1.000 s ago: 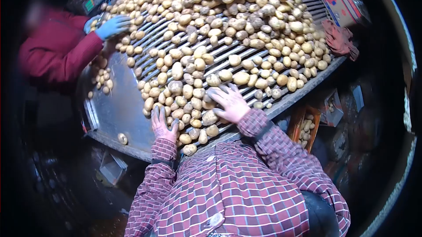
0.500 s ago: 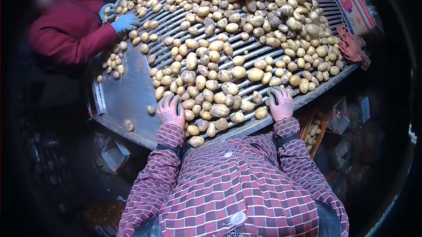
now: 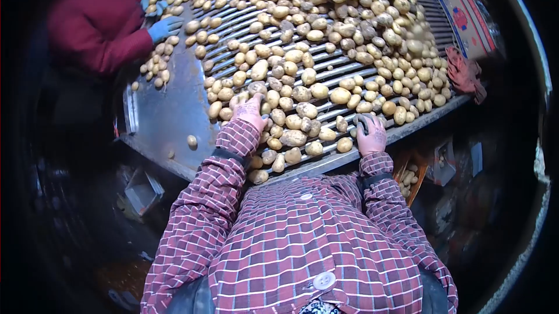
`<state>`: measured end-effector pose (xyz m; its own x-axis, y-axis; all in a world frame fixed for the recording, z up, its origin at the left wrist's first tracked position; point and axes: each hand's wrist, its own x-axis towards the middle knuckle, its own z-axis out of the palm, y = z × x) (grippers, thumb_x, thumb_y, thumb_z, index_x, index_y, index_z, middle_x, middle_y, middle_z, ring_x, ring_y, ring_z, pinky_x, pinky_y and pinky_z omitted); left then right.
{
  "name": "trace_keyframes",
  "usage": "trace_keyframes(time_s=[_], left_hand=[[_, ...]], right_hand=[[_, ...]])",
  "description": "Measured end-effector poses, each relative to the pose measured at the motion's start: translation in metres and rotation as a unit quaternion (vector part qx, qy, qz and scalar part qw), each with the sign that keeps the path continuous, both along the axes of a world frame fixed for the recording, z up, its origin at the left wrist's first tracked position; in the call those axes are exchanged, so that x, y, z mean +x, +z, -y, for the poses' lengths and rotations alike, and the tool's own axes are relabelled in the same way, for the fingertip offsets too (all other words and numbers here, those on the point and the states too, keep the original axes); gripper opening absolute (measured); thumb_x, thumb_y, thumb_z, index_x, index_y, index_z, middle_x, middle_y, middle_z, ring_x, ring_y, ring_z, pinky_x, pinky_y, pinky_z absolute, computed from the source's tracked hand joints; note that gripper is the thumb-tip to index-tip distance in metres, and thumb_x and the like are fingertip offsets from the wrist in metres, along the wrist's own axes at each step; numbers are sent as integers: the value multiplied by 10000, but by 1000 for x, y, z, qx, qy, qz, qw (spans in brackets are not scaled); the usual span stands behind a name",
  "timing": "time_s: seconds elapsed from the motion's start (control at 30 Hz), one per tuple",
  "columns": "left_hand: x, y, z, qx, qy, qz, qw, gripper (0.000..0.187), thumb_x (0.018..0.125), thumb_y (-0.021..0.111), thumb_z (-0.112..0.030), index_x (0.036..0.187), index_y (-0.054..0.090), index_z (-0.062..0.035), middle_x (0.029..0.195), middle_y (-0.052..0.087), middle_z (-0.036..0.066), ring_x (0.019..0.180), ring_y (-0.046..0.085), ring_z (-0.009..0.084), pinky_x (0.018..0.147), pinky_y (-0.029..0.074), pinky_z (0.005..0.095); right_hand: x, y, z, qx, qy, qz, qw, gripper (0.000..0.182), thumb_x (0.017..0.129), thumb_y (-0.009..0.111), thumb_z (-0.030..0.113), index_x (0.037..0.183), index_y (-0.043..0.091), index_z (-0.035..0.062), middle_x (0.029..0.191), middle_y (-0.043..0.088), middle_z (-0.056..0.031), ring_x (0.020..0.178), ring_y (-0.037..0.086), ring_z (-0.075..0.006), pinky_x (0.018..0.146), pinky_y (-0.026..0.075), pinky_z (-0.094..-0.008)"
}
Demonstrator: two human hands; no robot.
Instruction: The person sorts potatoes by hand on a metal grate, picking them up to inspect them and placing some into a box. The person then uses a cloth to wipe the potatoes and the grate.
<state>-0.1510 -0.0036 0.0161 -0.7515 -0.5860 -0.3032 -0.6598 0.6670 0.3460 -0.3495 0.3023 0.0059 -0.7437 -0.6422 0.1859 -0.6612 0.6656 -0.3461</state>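
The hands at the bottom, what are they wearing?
The left hand and right hand wear snug pinkish-red gloves with dark printed markings on the backs. The sleeves are dark red plaid with thin pale lines, each with a dark band near the cuff.

A slanted metal worktop (image 3: 169,117) of parallel roller bars fills the upper middle of the frame, its left part a smooth steel plate. Potatoes (image 3: 326,34) lie heaped across the bars, densest toward the upper right. A few stray potatoes (image 3: 191,140) sit on the plate at left.
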Motion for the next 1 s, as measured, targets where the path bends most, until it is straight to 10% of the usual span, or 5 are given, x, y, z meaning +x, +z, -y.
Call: trace_keyframes(time_s=[0.23, 0.43, 0.47, 0.7, 1.0], left_hand=[[142, -25, 31, 428, 480, -562, 521, 507, 769, 729, 24, 1217, 520, -91, 1064, 629, 118, 853, 668, 255, 702, 577, 344], [359, -32, 85, 133, 638, -629, 423, 168, 831, 708, -173, 955, 678, -64, 884, 658, 65, 813, 653, 243, 741, 547, 328], [377, -1, 80, -49, 688, -262, 675, 236, 887, 667, -219, 1036, 661, -35, 981, 659, 90, 912, 656, 257, 790, 547, 346], [185, 34, 37, 37, 292, -299, 908, 182, 891, 641, -37, 1062, 705, -40, 1009, 697, 52, 964, 629, 141, 878, 500, 301], [-20, 1, -86, 21, -265, 30, 964, 365, 784, 699, -227, 1132, 608, -166, 1107, 629, 103, 1039, 616, 293, 856, 479, 430]], right_hand=[[-1, -5, 1, 11, 29, -10, 999, 224, 828, 641, 127, 1042, 701, 96, 1122, 656, -107, 1099, 582, -330, 1015, 424, -447], [-6, -10, -1, 20, 43, -21, 999, 193, 845, 635, 146, 1023, 691, 101, 1109, 652, -95, 1095, 572, -319, 1024, 412, -443], [-7, -13, -1, 21, 46, -28, 998, 193, 847, 653, 162, 1026, 696, 106, 1104, 657, -89, 1089, 576, -317, 1032, 410, -440], [-8, -17, -4, 33, 4, -35, 999, 278, 829, 671, 208, 1089, 667, 109, 1157, 629, -133, 1139, 559, -350, 1030, 425, -455], [-6, -8, -2, 20, -13, -15, 1000, 253, 813, 670, 184, 1056, 685, 115, 1127, 638, -127, 1129, 568, -339, 1007, 438, -444]])
